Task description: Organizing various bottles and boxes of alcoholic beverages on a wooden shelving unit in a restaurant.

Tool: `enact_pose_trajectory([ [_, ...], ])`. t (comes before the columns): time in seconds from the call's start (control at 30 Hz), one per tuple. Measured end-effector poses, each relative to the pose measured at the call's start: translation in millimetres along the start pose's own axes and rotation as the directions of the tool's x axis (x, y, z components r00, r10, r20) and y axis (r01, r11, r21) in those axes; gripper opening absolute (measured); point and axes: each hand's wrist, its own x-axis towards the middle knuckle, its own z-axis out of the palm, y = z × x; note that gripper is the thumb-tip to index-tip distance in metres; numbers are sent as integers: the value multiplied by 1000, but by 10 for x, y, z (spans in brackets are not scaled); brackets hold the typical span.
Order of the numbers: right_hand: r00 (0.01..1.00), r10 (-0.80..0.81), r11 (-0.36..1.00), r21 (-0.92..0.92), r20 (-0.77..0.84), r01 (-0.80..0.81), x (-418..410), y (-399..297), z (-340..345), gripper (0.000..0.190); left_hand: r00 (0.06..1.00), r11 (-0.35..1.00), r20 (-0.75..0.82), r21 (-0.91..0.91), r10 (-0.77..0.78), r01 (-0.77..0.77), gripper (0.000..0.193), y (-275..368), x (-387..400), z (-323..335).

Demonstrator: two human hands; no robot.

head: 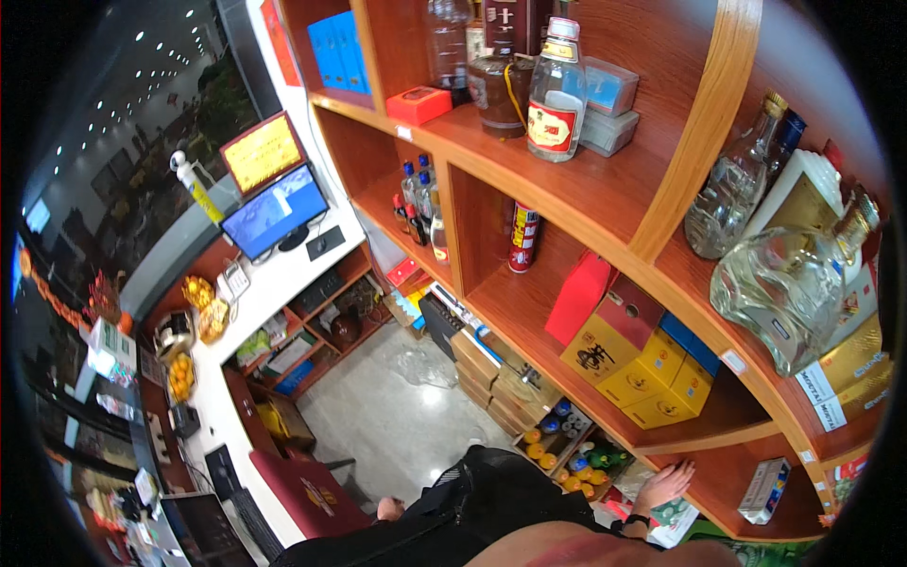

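Observation:
My right hand (666,485), a dark band at its wrist, lies on the edge of a low wooden shelf compartment (716,489). It holds nothing, and its fingers are spread. Farther in on that board is a small box with printed sides (765,490). Low on my other side, my left hand (390,508) hangs between my black jacket (489,496) and a dark red chair (305,496). Its fingers look curled, but whether it grips anything is hidden.
Glass liquor bottles (556,99) and yellow boxes (645,386) fill the shelving. Cartons (496,390) and crates of bottles (567,453) stand beneath. A crumpled clear plastic bag (425,367) lies on the floor. Left, a white counter (262,301) carries a monitor (275,212).

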Motion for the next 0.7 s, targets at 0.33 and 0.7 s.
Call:
enact_pose_trajectory([
  [0.33,632,757,531,720,-166,-447,142,-1243,-870,39,546,722,-721,-93,426,-685,30,2965,3211,-4150],
  [0.7,405,256,184,455,-878,871,1289,-4777,-3564,49,-442,-47,-842,451,309,-891,74,5938,2764,-7074],
])
